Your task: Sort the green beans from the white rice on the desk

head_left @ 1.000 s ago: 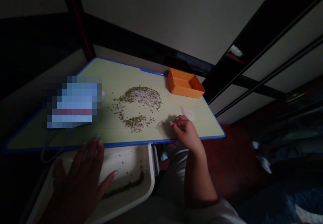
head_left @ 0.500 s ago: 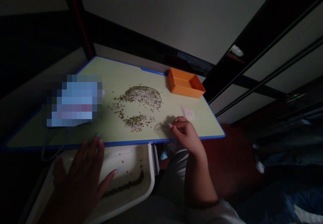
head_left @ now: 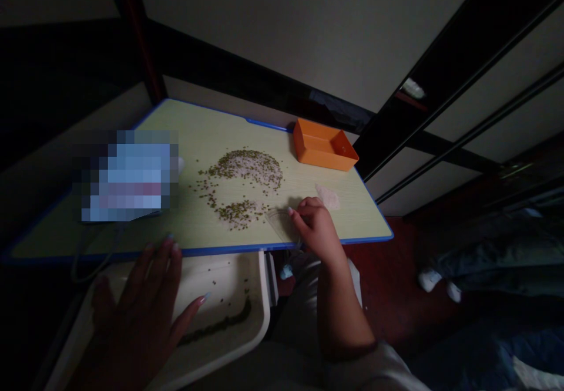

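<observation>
My right hand [head_left: 314, 226] is closed by the table's front edge, pinching a thin clear plastic piece [head_left: 279, 222] with a curved outline. The clear piece lies low over the tabletop, its left end close to the smaller heap of green beans and pale grains [head_left: 240, 213]. Behind that is a larger crescent heap of the same mix [head_left: 251, 167]. A small patch of pale grains [head_left: 328, 196] lies just beyond my right hand. My left hand [head_left: 141, 303] is spread over a white tub [head_left: 259, 320], fingertips at the table edge. Dark green beans [head_left: 220, 325] line the tub's bottom.
An orange box [head_left: 328, 159] stands at the table's back right. On the left is a pixelated device [head_left: 132, 179] with a cable. The table [head_left: 211, 121] has a blue rim. Another person's legs [head_left: 484, 262] and white shoes show at the right.
My right hand has shifted slightly left and back with the clear piece, which now reaches nearer the smaller heap. My left hand stays put. The other person's legs have moved at the right.
</observation>
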Tool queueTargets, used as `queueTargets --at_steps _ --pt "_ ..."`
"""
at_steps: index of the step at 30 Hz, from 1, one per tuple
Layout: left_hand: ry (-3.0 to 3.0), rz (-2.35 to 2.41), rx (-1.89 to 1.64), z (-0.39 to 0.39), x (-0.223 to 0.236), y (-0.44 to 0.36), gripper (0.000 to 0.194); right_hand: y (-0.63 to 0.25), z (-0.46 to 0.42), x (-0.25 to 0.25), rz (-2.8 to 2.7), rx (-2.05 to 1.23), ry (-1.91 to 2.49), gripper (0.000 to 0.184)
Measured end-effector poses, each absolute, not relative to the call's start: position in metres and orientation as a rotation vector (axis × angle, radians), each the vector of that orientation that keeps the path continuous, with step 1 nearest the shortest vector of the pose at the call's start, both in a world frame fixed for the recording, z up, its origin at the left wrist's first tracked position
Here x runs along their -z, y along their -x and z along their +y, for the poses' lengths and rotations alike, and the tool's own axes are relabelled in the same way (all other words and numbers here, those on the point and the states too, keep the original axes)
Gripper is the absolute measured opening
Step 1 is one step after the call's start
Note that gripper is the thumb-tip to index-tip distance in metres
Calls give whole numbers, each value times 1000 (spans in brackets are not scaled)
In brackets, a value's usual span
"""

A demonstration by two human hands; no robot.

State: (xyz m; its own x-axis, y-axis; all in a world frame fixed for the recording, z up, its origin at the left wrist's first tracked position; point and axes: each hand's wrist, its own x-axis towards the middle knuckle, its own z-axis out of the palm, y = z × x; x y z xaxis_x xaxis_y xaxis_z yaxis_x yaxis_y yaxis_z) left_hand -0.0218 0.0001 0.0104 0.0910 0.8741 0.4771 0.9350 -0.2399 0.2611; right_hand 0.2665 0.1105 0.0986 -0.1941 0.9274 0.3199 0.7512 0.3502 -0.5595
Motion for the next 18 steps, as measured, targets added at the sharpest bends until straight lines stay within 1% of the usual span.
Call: queueTargets --at_steps 13,18 --pt "2237 -1851 850 0 -11 20 85 -283 125 -87 -1906 -80 1580 37" --pt "2204 -1835 819 0 -11 21 84 -285 125 -89 -1857 -197 1534 41"
